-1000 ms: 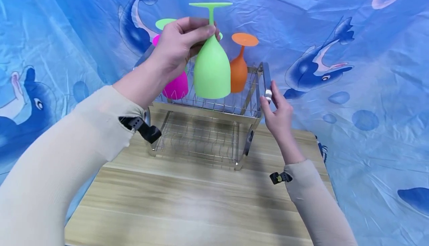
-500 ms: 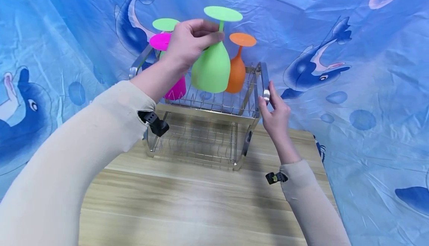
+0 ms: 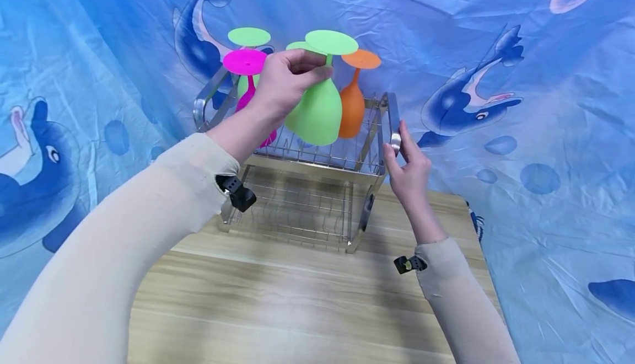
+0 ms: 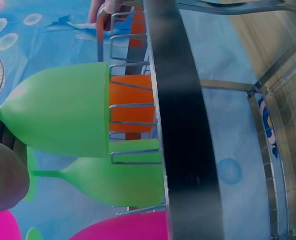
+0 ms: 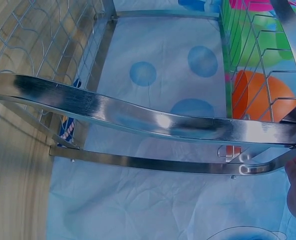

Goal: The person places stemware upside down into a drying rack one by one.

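Observation:
My left hand (image 3: 285, 80) pinches the stem of a light green plastic goblet (image 3: 319, 113), held upside down over the top tier of a two-tier metal dish rack (image 3: 317, 168). In the left wrist view the goblet's rim comes right to the tips of the rack's wire prongs (image 4: 130, 105). Thumb and fingers of my right hand (image 3: 412, 168) grip the curved right end of the rack's upper frame. Upside down in the top tier stand an orange goblet (image 3: 352, 110), a magenta goblet (image 3: 246, 62) and two more green ones (image 3: 249, 37), partly hidden by my left hand and arm.
The rack stands at the back of a wood-grain table (image 3: 292, 298). Its lower wire tier (image 3: 297, 209) shows no dishes. Behind hangs a blue curtain (image 3: 461, 38) with dolphin prints. A black strap device (image 3: 242, 196) sits at each wrist.
My left hand has moved right and then down with the green goblet, bringing it lower over the rack. The goblet's base now tips toward me. My right hand stays on the frame.

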### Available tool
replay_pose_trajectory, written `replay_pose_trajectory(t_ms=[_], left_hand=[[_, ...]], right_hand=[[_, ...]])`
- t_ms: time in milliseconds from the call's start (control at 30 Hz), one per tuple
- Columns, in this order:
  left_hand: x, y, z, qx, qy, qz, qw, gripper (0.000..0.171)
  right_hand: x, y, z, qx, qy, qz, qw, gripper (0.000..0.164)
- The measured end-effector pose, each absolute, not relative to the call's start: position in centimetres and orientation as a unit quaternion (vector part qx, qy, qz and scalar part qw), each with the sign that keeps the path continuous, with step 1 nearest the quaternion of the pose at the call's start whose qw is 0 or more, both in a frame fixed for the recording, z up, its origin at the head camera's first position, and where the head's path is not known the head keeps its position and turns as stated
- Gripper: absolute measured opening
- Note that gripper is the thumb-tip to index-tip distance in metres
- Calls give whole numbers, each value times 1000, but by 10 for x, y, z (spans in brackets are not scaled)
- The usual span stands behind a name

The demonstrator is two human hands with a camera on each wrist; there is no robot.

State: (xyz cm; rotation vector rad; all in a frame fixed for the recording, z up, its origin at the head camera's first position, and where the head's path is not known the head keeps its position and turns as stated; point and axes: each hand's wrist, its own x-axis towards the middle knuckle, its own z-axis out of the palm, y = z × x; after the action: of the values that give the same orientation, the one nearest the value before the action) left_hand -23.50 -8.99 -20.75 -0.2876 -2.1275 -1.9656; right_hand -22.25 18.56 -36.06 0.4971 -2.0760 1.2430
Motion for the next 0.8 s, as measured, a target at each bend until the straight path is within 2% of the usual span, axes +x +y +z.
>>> replay_pose_trajectory(t_ms=[433, 800], left_hand=[[-240, -84, -218, -101, -720, -670, 150, 24], [-246, -81, -237, -92, -727, -668, 132, 23]], right_hand=[[-220, 188, -359, 193, -790, 486, 320, 57], [-221, 184, -359, 184, -794, 477, 327, 55]])
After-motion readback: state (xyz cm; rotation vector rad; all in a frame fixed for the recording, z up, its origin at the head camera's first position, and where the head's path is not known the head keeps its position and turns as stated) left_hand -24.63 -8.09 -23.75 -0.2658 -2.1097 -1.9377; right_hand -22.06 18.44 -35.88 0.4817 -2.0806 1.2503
